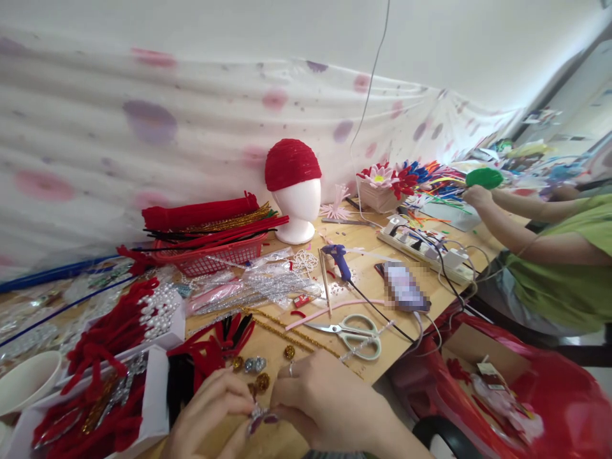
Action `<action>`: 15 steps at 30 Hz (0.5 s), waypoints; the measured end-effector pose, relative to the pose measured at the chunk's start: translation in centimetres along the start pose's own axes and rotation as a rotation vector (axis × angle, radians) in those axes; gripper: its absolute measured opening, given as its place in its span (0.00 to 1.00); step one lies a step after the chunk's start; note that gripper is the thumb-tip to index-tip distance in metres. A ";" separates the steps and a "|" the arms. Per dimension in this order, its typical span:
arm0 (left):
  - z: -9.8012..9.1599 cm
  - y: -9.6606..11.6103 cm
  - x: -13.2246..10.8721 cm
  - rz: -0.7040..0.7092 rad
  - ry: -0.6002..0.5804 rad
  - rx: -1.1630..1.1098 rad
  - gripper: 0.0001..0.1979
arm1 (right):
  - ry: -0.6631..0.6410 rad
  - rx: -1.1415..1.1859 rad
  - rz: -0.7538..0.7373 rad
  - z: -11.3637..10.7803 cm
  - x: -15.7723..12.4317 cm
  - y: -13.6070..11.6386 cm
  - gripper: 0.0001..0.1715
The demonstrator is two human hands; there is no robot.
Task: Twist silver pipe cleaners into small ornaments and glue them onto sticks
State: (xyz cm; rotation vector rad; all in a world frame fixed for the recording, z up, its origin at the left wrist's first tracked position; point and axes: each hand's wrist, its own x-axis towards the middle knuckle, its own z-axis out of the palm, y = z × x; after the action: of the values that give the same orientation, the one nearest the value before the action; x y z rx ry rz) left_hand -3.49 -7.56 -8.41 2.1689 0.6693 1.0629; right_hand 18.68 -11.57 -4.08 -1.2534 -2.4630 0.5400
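At the bottom edge my left hand (pixel 205 414) and my right hand (pixel 325 401) meet, both pinched on a small silvery-purple craft piece (pixel 261 417). A ring shows on my right hand. Just beyond the fingers lie small gold and silver glitter balls (pixel 255 366), red and black pipe-cleaner pieces (pixel 215 347) and a gold pipe cleaner (pixel 287 335). White-handled scissors (pixel 351 331) lie to the right of them on the wooden table (pixel 363 268).
A white foam head with a red woven cap (pixel 292 172) stands at the back by a red basket (pixel 210 255) of pipe cleaners. A blue glue gun (pixel 339 258), power strip (pixel 425 248) and phone (pixel 404 287) lie right. Another person in green (pixel 564 268) holds a green disc (pixel 484 177).
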 end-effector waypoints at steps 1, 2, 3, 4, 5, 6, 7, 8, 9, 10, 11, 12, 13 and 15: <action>-0.5 0.0 0.0 0.073 -0.061 0.114 0.08 | -0.058 -0.046 0.000 -0.4 -0.1 -0.1 0.07; -0.8 0.1 0.1 0.126 -0.105 0.211 0.09 | -0.105 -0.088 0.000 -0.8 -0.1 -0.3 0.06; -0.9 0.1 0.2 0.163 -0.140 0.292 0.09 | -0.146 -0.127 0.002 -1.0 -0.1 -0.4 0.05; -1.0 0.2 0.3 0.188 -0.171 0.355 0.09 | -0.180 -0.161 0.005 -1.2 0.0 -0.6 0.04; -0.9 0.3 0.5 0.212 -0.199 0.400 0.08 | -0.207 -0.190 0.007 -1.3 0.2 -0.8 0.04; -0.8 0.3 0.7 0.228 -0.212 0.431 0.08 | -0.225 -0.211 0.010 -1.4 0.3 -0.9 0.04; -0.8 0.3 0.8 0.236 -0.218 0.451 0.08 | -0.228 -0.227 0.017 -1.5 0.5 -0.9 0.04; -0.7 0.3 0.9 0.234 -0.213 0.456 0.08 | -0.215 -0.234 0.025 -1.6 0.5 -1.0 0.03; -0.6 0.4 0.9 0.226 -0.186 0.442 0.09 | -0.187 -0.227 0.034 -1.6 0.5 -0.9 0.03; -0.5 0.4 0.9 0.208 -0.147 0.406 0.09 | -0.147 -0.206 0.044 -1.6 0.4 -0.9 0.04; -0.5 0.5 0.9 0.178 -0.111 0.353 0.10 | -0.103 -0.172 0.056 -1.5 0.3 -0.9 0.04; -0.4 0.6 0.8 0.139 -0.069 0.284 0.10 | -0.060 -0.128 0.069 -1.3 0.1 -0.9 0.05; -0.3 0.7 0.7 0.091 -0.031 0.202 0.10 | -0.020 -0.081 0.085 -1.1 -0.2 -0.9 0.06; 0.1 0.9 0.4 -0.033 0.036 0.019 0.09 | 0.049 0.010 0.119 -0.6 -0.7 -1.1 0.07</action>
State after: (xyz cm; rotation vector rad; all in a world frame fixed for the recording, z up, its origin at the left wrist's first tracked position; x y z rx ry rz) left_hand -3.07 -7.97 -7.59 2.1516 0.7316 1.0849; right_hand 18.61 -12.62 -3.09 -1.3996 -2.3543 0.5450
